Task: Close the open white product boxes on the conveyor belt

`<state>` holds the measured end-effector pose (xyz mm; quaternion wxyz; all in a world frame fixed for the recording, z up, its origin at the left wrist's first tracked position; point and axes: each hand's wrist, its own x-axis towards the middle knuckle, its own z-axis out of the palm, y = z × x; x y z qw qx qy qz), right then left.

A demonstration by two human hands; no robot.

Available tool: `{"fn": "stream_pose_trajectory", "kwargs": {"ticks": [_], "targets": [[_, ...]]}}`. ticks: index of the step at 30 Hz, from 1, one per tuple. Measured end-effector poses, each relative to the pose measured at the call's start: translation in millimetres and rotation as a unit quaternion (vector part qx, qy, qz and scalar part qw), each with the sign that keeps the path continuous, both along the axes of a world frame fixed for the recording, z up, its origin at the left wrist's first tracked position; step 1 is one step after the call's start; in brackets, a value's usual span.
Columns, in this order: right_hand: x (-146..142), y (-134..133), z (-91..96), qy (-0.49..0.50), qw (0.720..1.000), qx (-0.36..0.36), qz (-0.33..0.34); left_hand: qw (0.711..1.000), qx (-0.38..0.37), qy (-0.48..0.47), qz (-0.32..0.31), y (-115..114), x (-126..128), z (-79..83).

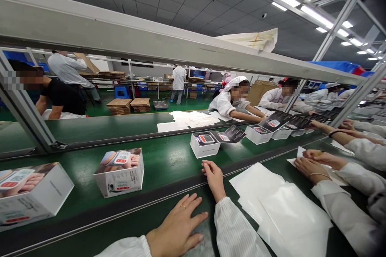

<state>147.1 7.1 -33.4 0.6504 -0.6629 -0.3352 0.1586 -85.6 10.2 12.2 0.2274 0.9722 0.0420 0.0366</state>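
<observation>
My left hand [176, 225], with a ring on one finger, lies flat on the near green conveyor belt [75, 241] and holds nothing. My right hand [214, 179] rests its fingertips by the dark belt divider rail [150, 196], also empty. Just beyond it stands a white product box [205, 144] on the far green belt [163, 160]. Printed boxes showing a wrist monitor [119, 172] sit to the left. A pile of white paper sheets [280, 209] lies to the right of my right sleeve, not touched by either hand.
A co-worker's hands [310, 168] work on paper at the right. More white boxes and dark sleeves [279, 120] line the far belt. An overhead metal beam [120, 32] crosses the view. Workers, cardboard stacks [119, 106] and a floor scale [160, 105] lie beyond.
</observation>
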Motion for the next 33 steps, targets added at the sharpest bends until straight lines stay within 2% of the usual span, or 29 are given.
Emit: {"fn": "stream_pose_trajectory", "kwargs": {"ticks": [1,3,5,6,8,11,14,20,22,24,27,30,33], "targets": [[6,2,3.4,-0.018,1.000,-0.009,-0.024,1.000,0.004,0.003,0.001,0,0,0.5],[25,6,12.8,-0.066,0.991,-0.041,-0.112,1.000,0.012,0.013,0.002,-1,1,1.8],[46,12,22.7,-0.107,0.969,-0.094,-0.200,1.000,0.016,0.023,0.002,-2,2,3.5],[55,16,26.8,-0.117,0.960,-0.123,-0.221,1.000,0.016,0.026,0.003,-2,2,4.3],[69,23,31.7,-0.122,0.955,-0.176,-0.204,0.999,0.010,0.033,0.005,-3,2,5.9],[76,32,32.6,-0.127,0.956,-0.228,-0.133,0.999,-0.001,0.036,0.007,-3,1,7.4],[71,38,32.4,-0.150,0.946,-0.264,-0.110,1.000,-0.008,0.026,0.002,-2,0,7.4],[58,45,34.6,-0.223,0.904,-0.360,-0.062,1.000,-0.021,0.001,-0.005,-4,-4,3.3],[59,45,31.5,-0.216,0.912,-0.344,-0.050,0.999,-0.031,-0.011,-0.007,-3,-3,0.9],[63,45,26.1,-0.174,0.941,-0.287,-0.038,0.998,-0.048,-0.028,0.011,3,-1,-0.7],[68,48,17.7,-0.038,0.990,-0.136,-0.021,0.984,-0.086,-0.107,0.112,23,6,-0.2],[64,60,15.1,0.115,0.992,-0.040,-0.012,0.944,-0.110,-0.221,0.219,50,11,2.5],[50,75,18.6,0.170,0.985,0.003,-0.028,0.910,-0.109,-0.299,0.266,73,6,4.0]]}}
